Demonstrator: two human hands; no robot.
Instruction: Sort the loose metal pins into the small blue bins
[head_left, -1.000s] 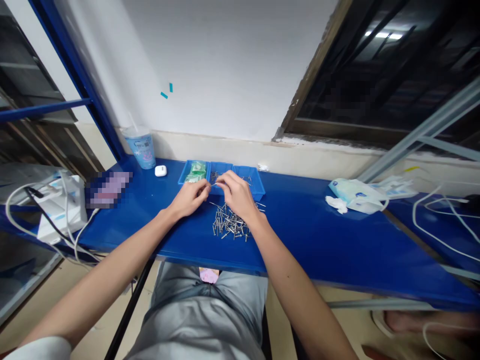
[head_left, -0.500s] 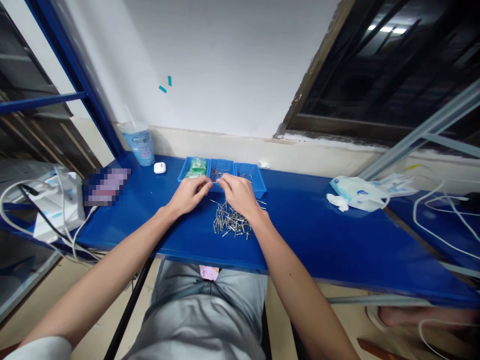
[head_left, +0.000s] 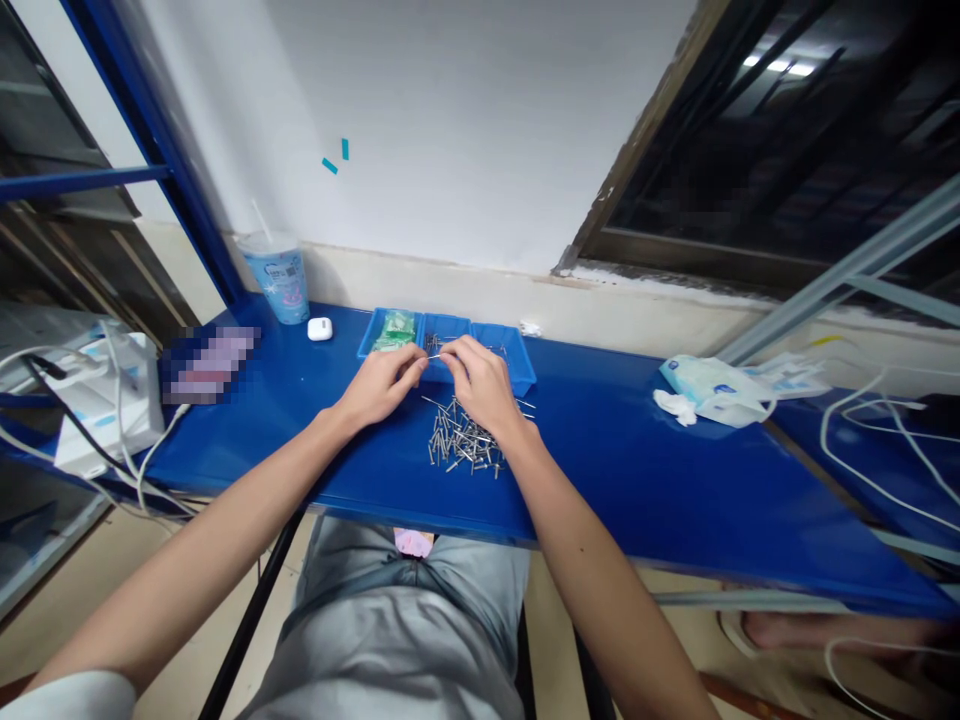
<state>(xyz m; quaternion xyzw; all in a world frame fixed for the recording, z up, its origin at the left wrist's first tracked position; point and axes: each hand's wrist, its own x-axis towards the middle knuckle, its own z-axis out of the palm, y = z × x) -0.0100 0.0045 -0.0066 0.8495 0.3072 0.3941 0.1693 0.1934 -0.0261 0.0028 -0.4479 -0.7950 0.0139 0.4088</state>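
My left hand [head_left: 381, 383] and my right hand [head_left: 480, 383] meet over the blue table [head_left: 637, 470], fingertips pinched together on a thin metal pin [head_left: 435, 357] held between them. A loose pile of metal pins [head_left: 463, 445] lies on the table just below my right hand. Behind the hands stands a blue tray [head_left: 517, 366] with three compartments: green pieces [head_left: 395, 330] fill the left one, and a few pins lie in the middle and right ones.
A drink cup with a straw [head_left: 283, 277] and a small white case [head_left: 320, 328] stand at the back left. White devices with cables [head_left: 90, 410] sit at the far left. Tissue packs [head_left: 709, 385] and white cables [head_left: 877, 440] lie at the right.
Both hands stay pinched together in front of the tray; they have shifted slightly up in the picture as the head camera tilted. The pile of pins is unchanged.
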